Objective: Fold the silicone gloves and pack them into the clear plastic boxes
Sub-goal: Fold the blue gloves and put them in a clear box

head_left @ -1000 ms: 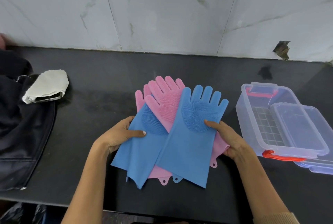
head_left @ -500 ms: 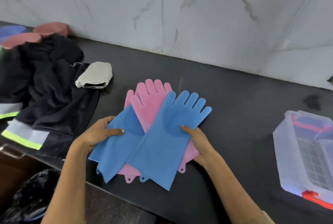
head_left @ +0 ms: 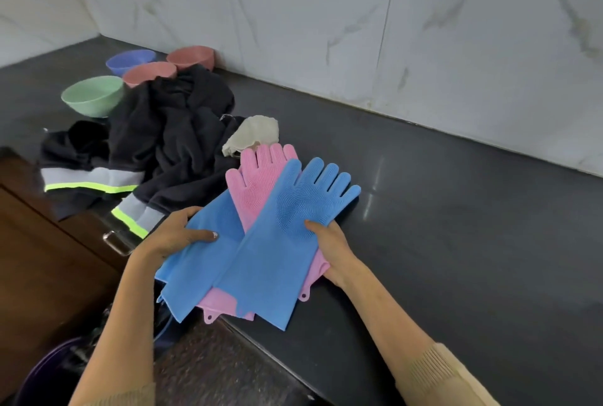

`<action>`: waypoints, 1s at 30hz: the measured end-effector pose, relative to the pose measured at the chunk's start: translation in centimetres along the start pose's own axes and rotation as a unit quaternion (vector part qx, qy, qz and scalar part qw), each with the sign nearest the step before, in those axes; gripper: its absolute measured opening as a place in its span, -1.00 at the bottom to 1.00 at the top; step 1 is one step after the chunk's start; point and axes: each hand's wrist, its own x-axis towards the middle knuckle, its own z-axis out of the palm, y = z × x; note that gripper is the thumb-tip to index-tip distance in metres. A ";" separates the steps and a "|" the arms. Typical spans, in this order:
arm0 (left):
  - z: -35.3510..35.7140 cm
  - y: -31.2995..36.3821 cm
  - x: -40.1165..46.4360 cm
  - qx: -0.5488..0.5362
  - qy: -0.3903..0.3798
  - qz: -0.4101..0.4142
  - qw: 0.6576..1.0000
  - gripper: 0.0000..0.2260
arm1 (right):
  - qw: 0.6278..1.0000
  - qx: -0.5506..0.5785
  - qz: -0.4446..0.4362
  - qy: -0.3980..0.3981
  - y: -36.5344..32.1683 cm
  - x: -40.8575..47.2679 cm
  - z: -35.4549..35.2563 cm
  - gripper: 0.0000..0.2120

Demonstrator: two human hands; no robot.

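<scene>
A stack of silicone gloves sits at the front edge of the black counter (head_left: 456,226). On top lies a blue glove (head_left: 287,236), fingers pointing away from me. Pink gloves (head_left: 257,177) lie beneath it, and a second blue glove (head_left: 199,262) is on the left. My left hand (head_left: 176,236) grips the left blue glove's edge, thumb on top. My right hand (head_left: 329,245) holds the stack's right side, thumb on the top blue glove's palm. The cuffs hang past the counter edge. No clear plastic box is in view.
A heap of dark clothing with reflective stripes (head_left: 146,157) lies left of the gloves, with a pale cloth (head_left: 253,134) on it. Behind it stand several bowls: green (head_left: 93,95), blue (head_left: 130,61) and pink (head_left: 192,58). A white tiled wall runs along the back.
My view has swung left: the clear boxes have left the frame and the bowls and clothing have come in. Both hands keep the same hold on the glove stack.
</scene>
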 end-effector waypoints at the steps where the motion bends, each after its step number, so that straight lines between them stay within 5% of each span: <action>1: 0.0 0.0 0.0 0.008 0.006 -0.001 1.000 -0.65 | 1.000 0.000 0.000 0.003 0.0 0.1 0.1 -0.77; 5: 1.7 0.7 -0.8 0.139 0.115 0.012 0.984 -0.64 | 1.000 -0.007 -0.009 0.005 -0.1 -0.2 -0.1 -0.76; 8: 5.2 1.6 -2.8 0.283 0.302 0.055 0.909 -0.56 | 1.000 -0.006 -0.025 0.015 -0.7 -0.8 -1.4 -0.79; 10: 7.9 2.3 -4.5 0.262 0.344 0.114 0.895 -0.64 | 0.999 0.000 -0.037 0.038 -1.3 -1.6 -3.2 -0.83; 16: 14.8 2.7 -9.6 0.185 0.233 0.225 0.928 -0.76 | 0.995 -0.042 -0.003 0.085 -2.6 -3.4 -7.7 -0.82; 20: 18.0 1.8 -11.3 0.272 0.138 0.160 0.939 -0.68 | 0.989 -0.103 0.003 0.107 -2.7 -3.2 -6.6 -0.82; 30: 19.4 1.6 -12.4 0.262 0.154 0.132 0.943 -0.84 | 0.978 -0.143 0.004 0.150 -2.9 -2.6 -5.9 -0.90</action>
